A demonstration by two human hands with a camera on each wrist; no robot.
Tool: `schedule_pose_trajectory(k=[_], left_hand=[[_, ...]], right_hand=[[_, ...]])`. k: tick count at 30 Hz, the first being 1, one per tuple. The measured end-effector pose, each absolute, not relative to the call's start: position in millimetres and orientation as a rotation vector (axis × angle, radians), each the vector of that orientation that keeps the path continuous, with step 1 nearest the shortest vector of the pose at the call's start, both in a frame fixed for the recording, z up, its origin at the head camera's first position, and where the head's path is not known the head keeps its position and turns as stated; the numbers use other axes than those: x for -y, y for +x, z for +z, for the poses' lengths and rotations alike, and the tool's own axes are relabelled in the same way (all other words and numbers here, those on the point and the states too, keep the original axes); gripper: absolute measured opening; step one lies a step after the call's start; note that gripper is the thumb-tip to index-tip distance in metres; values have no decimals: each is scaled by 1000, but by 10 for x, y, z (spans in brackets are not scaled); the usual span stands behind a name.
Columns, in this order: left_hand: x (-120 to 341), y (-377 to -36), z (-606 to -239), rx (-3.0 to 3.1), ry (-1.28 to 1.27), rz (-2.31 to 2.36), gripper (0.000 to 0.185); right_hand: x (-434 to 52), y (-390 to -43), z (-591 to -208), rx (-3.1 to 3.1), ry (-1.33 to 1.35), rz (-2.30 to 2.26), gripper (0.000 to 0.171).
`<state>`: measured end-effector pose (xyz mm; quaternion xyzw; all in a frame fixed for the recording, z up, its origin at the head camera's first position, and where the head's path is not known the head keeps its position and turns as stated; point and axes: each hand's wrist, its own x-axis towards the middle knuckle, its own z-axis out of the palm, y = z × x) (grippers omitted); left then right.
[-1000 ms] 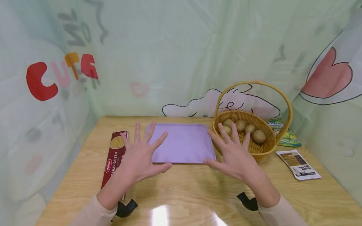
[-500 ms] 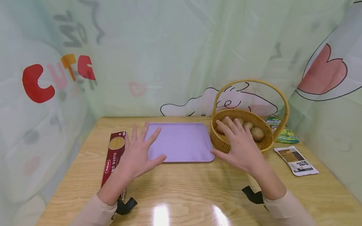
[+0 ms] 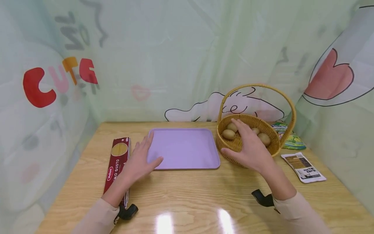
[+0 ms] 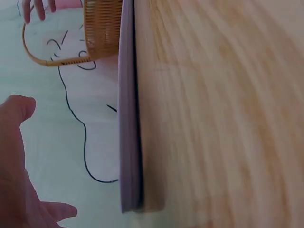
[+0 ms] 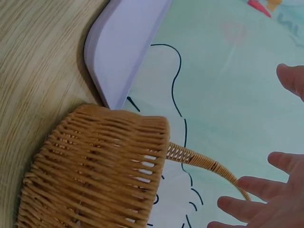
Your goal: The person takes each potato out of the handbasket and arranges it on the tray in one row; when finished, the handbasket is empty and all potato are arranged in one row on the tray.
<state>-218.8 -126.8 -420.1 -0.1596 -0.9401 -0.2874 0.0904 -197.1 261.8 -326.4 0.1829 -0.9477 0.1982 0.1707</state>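
My right hand (image 3: 251,151) is over the near side of a wicker basket (image 3: 221,145), thumb and fingers spread apart and holding nothing. Inside the basket lie several brown, egg-shaped potatoes (image 3: 229,134), some hidden behind that hand. In the right wrist view, the fingers (image 5: 256,187) stand above the woven wall. My left hand (image 3: 141,164) hovers at the left edge of a flat lilac tray (image 3: 184,148), its fingers extended with nothing in them. The left wrist view shows its thumb and a finger beside the tray's edge (image 4: 127,118).
A dark red spaghetti box (image 3: 117,165) lies left of the tray, partly covered by my left forearm. Right of the basket are a green-and-yellow packet (image 3: 293,142) and a white-and-brown pouch (image 3: 304,167). The basket's tall handle (image 3: 258,85) arches upward. A printed curtain (image 3: 163,58) closes off the back.
My right hand has moved right and further over the basket, its fingers drawn closer together. My left hand has shifted slightly left, its fingers less spread. The things on the table keep their places.
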Motion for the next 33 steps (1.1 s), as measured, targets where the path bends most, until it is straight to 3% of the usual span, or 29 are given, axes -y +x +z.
schedule_pose_trajectory(k=[12,16,25,33], left_hand=[[1398,-2291,-4317,2723,-467,-1136,103],[1404,-2292,-4351,2730,-473,-1196,95],[1430,-2319,-4384,2813,-349,-1239,56],[1438,-2354,-4404,2815,-324,-1224,52]], right_hand=[[-2804,-2106,-3213,2747,465,668,97],[-2870,-2139,-3164,2758,473,687,97],[-2985,-2220,-3045,2835,361,696,92],[-3012,-2354,-2953,2874,389,691,89]])
